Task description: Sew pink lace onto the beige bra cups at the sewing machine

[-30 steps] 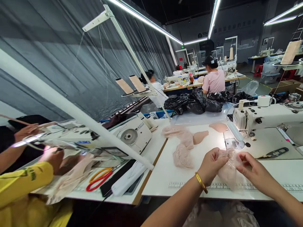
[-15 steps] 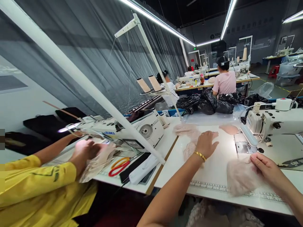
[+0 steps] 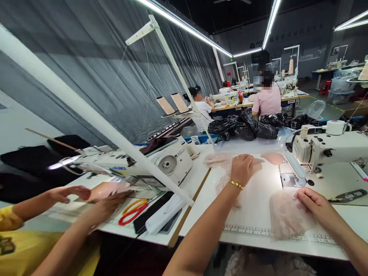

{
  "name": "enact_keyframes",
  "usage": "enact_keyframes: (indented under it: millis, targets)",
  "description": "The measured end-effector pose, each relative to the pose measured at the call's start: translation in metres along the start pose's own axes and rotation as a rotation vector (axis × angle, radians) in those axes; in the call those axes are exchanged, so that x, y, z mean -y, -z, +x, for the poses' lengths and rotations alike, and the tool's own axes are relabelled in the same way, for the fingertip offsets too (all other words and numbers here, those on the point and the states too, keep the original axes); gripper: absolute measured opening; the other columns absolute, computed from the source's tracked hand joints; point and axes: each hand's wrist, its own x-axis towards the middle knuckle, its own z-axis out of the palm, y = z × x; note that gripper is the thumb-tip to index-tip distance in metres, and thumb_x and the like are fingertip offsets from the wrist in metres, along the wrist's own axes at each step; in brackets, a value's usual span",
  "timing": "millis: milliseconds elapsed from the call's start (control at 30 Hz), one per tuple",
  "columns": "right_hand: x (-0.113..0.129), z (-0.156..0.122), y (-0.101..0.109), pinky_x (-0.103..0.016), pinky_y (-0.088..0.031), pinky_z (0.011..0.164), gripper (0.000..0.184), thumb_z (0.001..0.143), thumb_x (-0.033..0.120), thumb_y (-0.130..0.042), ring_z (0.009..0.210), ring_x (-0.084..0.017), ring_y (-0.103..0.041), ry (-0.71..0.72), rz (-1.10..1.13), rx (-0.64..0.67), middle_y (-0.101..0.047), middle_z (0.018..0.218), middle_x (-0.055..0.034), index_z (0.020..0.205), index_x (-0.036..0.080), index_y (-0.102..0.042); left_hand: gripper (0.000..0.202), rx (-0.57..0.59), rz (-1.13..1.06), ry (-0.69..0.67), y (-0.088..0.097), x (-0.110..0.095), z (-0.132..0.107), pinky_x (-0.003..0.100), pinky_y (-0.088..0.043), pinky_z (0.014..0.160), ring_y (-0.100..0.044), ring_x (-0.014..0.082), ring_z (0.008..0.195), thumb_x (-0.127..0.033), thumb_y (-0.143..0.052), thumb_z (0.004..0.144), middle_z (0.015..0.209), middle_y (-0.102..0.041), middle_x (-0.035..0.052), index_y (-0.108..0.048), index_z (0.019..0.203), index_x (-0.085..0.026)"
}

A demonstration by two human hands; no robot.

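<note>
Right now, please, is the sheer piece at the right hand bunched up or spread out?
Mostly spread: the sheer piece fans out from the right hand, covering part of the ruler scale; layers unclear.

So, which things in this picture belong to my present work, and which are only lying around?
Likely belonging: sheer cloth, pinched in the right hand; beige pad, at the left hand; sewing machine, beyond the cloth.

Seemingly lying around: scissors, on the neighbouring table; black plastic bags.
</note>
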Motion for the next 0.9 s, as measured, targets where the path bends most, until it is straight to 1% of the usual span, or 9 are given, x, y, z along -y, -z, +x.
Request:
enact_keyframes:
  millis: [67, 200, 367, 467, 533, 633, 733, 833, 900]
  targets:
    - [-0.001, 0.001, 0.0, -0.032, -0.045, 0.068, 0.057, 0.096, 0.077, -0.053, 0.071, -0.021, -0.055, -0.01, 0.051, -0.002, -0.062, 0.077, -0.0008, 0.097, 0.023, -0.07, 0.033, 0.03, -0.083, -0.093, 0.011, -0.014, -0.012, 0.032, -0.048, 0.097, -0.067, 0.0217, 0.109, -0.02, -0.041, 0.106, 0.115, -0.075, 0.0071, -0.074, 0.109, -0.021]
    - [0.002, -0.002, 0.0, -0.033, -0.046, 0.069, 0.064, 0.097, 0.081, -0.043, 0.073, -0.022, -0.059, -0.008, 0.121, 0.005, -0.065, 0.079, -0.0023, 0.103, 0.022, -0.067, 0.018, 0.323, -0.354, -0.335, 0.014, -0.039, -0.041, 0.025, -0.046, 0.071, -0.069, 0.0162, 0.08, -0.027, -0.061, 0.098, 0.088, -0.077, -0.0012, -0.077, 0.091, -0.022]
    - [0.026, -0.014, -0.006, -0.031, -0.044, 0.07, 0.05, 0.098, 0.072, -0.055, 0.074, -0.02, -0.055, 0.106, -0.031, 0.065, -0.06, 0.078, 0.0005, 0.094, 0.023, -0.064, 0.014, 0.404, -0.39, -0.416, -0.003, -0.053, -0.052, 0.032, -0.049, 0.083, -0.07, 0.0237, 0.09, -0.027, -0.066, 0.092, 0.094, -0.077, 0.006, -0.078, 0.095, -0.019]
    - [0.047, -0.024, -0.009, -0.029, -0.041, 0.067, 0.04, 0.105, 0.058, -0.052, 0.074, -0.019, -0.054, 0.207, -0.208, 0.167, -0.059, 0.077, 0.0015, 0.087, 0.024, -0.062, 0.056, 0.437, -0.557, -0.535, -0.003, -0.054, -0.047, 0.042, -0.046, 0.108, -0.06, 0.0325, 0.127, -0.04, -0.081, 0.082, 0.137, -0.067, 0.0142, -0.066, 0.132, -0.019]
    - [0.061, -0.029, -0.008, -0.029, -0.043, 0.069, 0.035, 0.109, 0.049, -0.05, 0.077, -0.019, -0.058, 0.276, -0.299, 0.241, -0.064, 0.082, 0.0013, 0.087, 0.025, -0.063, 0.081, 0.597, -0.666, -0.566, 0.0, -0.053, -0.044, 0.043, -0.044, 0.11, -0.058, 0.0323, 0.131, -0.051, -0.087, 0.074, 0.143, -0.062, 0.0122, -0.056, 0.144, -0.024]
    - [0.075, -0.029, -0.003, -0.029, -0.047, 0.069, 0.025, 0.11, 0.041, -0.05, 0.079, -0.018, -0.064, 0.431, -0.407, 0.206, -0.07, 0.088, 0.0015, 0.096, 0.028, -0.067, 0.051, 0.769, -0.68, -0.494, 0.006, -0.048, -0.041, 0.029, -0.051, 0.083, -0.067, 0.0205, 0.092, -0.051, -0.086, 0.075, 0.099, -0.072, 0.0, -0.067, 0.114, -0.024]
    - [0.077, -0.022, -0.001, -0.03, -0.05, 0.066, 0.014, 0.108, 0.031, -0.051, 0.076, -0.02, -0.067, 0.704, -0.523, -0.075, -0.071, 0.089, -0.0004, 0.105, 0.031, -0.066, 0.026, 0.546, -0.614, -0.435, 0.009, -0.04, -0.043, 0.022, -0.039, 0.061, -0.052, 0.0114, 0.066, -0.037, -0.08, 0.08, 0.072, -0.057, -0.0063, -0.06, 0.085, -0.021]
    - [0.062, -0.013, -0.007, -0.034, -0.053, 0.072, 0.023, 0.104, 0.017, -0.053, 0.084, -0.023, -0.07, 0.939, -0.596, -0.3, -0.074, 0.097, -0.0042, 0.119, 0.032, -0.063, 0.016, 0.142, -0.346, -0.513, 0.006, -0.028, -0.052, 0.026, -0.039, 0.063, -0.051, 0.0126, 0.063, -0.023, -0.071, 0.086, 0.07, -0.056, -0.0046, -0.056, 0.084, -0.02]
    - [0.042, -0.006, -0.012, -0.036, -0.055, 0.077, 0.035, 0.102, 0.011, -0.05, 0.092, -0.025, -0.071, 0.998, -0.647, -0.282, -0.076, 0.108, -0.0062, 0.127, 0.032, -0.063, 0.01, -0.029, -0.05, -0.622, 0.0, -0.021, -0.062, 0.031, -0.042, 0.071, -0.056, 0.0164, 0.069, -0.018, -0.065, 0.091, 0.074, -0.061, -0.0006, -0.057, 0.085, -0.02]
